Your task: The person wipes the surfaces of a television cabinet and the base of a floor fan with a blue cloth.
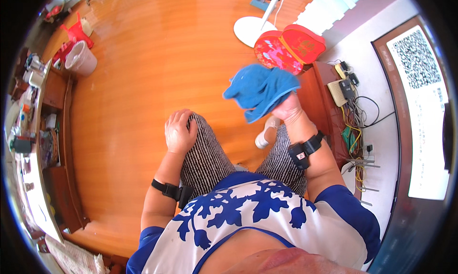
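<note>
My right hand (287, 106) holds up a blue cloth (258, 87) in front of my right knee. The cloth hangs in loose folds, hiding most of my fingers. With nothing in it, my left hand (180, 130) rests palm down over my left knee, on the striped trousers (205, 148). Each forearm wears a black strap with a small box: one on the left arm (173, 191), one on the right arm (304, 150). Beyond the cloth, a red heart-shaped gift box (286, 46) leans by the end of a reddish-brown cabinet (315, 98).
A router (337, 93) and tangled cables lie on the cabinet beside a large screen (404, 130). The white round base (250, 30) of a stand is on the wooden floor (121, 95), near a blue dustpan (260, 4). Leftward are a waste bin (81, 59) and a cluttered low table (44, 191).
</note>
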Demonstrator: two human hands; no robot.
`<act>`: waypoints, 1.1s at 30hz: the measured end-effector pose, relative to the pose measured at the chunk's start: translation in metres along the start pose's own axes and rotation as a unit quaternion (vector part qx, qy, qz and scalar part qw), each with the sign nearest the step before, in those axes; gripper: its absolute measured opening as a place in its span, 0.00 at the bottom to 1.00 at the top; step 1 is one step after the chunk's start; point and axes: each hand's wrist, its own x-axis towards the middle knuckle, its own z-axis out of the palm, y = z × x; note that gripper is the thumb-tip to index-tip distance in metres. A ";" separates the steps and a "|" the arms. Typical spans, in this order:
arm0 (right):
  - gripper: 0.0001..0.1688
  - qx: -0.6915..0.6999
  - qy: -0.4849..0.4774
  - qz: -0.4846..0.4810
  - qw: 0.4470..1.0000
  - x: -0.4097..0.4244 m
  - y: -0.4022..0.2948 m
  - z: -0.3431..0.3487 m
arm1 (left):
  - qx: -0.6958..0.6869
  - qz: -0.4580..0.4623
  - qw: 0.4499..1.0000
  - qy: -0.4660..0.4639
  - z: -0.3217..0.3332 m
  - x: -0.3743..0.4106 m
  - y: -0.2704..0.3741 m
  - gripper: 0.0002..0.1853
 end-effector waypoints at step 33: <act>0.36 -0.056 0.320 -0.318 0.891 -0.119 -0.099 -0.100 | 0.086 0.087 0.971 -0.205 0.028 -0.013 0.038 0.29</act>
